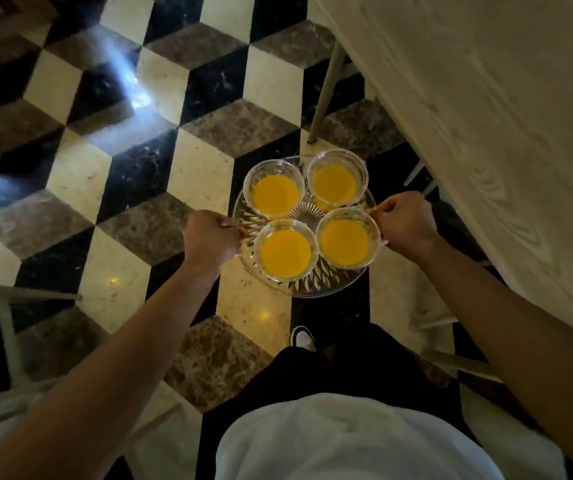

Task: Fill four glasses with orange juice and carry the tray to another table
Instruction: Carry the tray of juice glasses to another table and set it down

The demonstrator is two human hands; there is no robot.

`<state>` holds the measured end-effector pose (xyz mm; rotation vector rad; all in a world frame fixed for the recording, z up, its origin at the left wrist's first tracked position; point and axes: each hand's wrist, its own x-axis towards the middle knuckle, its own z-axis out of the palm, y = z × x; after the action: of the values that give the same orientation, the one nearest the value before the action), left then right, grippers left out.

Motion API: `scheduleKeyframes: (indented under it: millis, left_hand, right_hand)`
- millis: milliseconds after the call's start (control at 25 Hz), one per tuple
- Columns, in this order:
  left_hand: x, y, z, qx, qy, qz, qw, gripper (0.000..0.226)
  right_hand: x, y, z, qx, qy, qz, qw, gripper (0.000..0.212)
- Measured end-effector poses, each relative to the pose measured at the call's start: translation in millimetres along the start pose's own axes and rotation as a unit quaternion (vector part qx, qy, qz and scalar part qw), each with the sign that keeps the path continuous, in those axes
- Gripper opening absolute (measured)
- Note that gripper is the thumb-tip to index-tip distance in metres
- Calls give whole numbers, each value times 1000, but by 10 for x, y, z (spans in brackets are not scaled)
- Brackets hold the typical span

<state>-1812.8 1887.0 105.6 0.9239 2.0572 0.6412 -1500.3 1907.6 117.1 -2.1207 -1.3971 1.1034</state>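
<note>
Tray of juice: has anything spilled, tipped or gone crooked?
Nothing stands out. The four glasses stand upright on the tray, all holding juice, with no spill showing on the tray or the floor. The left hand and right hand grip opposite rims.

To your right the pale table (506,140) and its thin leg (326,88) crowd close beside the tray (316,287), a chair frame (8,327) stands low left, and open checkered floor (112,161) lies ahead.
</note>
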Motion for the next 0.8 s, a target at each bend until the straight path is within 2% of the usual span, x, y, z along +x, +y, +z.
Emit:
scheduleKeyframes:
  millis: [160,440,800]
  left_hand:
    - [341,369,144,-2,-15,6,1000,28]
    - [857,1184,637,17,-24,-6,1000,12]
    - [1194,2369,1531,64,-54,40,996,24]
  right_hand:
    - [368,-75,-102,-9,29,3,1000,22]
    - [1139,-85,-508,25,37,29,999,22]
    - [2136,69,-1366,59,60,77,993,29]
